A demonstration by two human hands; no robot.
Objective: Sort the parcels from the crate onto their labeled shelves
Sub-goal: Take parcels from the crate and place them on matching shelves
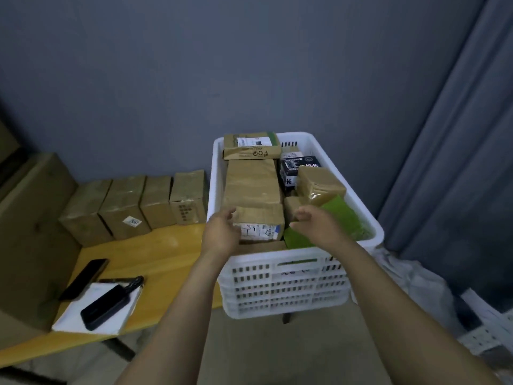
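Observation:
A white slotted plastic crate (pixel 283 284) stands in front of me, filled with several parcels. A long brown cardboard parcel (pixel 254 190) with a white label on its near end lies along the crate's left side. My left hand (pixel 222 232) is open at that parcel's near left corner. My right hand (pixel 316 223) is open just right of the same parcel's end, above a green parcel (pixel 341 215). Neither hand grips anything. Further back lie a labelled flat brown box (pixel 251 145), a black box (pixel 298 166) and a taped tan box (pixel 319 184).
A yellow table (pixel 144 254) on the left carries a row of brown cartons (pixel 133 204), a dark phone (pixel 84 277), and a black device (pixel 107 305) on a white pad. A grey wall is behind; a grey curtain (pixel 458 162) hangs at the right.

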